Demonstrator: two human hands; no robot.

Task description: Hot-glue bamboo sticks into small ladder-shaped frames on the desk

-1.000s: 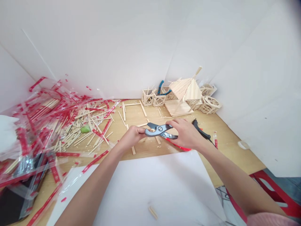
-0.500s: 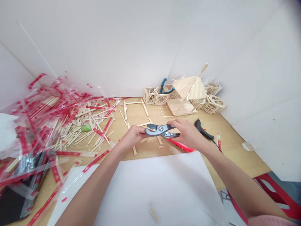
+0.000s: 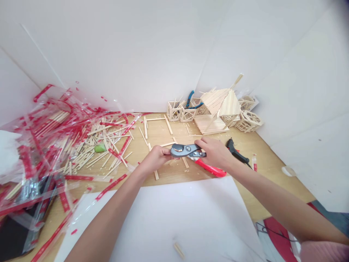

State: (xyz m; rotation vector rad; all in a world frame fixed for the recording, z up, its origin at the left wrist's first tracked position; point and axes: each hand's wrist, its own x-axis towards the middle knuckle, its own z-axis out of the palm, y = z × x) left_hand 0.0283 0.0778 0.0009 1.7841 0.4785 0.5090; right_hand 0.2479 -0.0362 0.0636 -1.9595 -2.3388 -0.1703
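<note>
Centrally in the head view, the cutter (image 3: 188, 149) lies crosswise between the hands, blades pointing left. The right hand (image 3: 216, 152) has fingers curled around its handle end; the left hand (image 3: 155, 159), nearer the blades, bunches its fingertips, contents hidden.

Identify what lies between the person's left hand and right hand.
The head view shows a grey cutting tool there, its curved end at the left hand, its other end in the right hand. Wooden sticks show beneath it.
</note>
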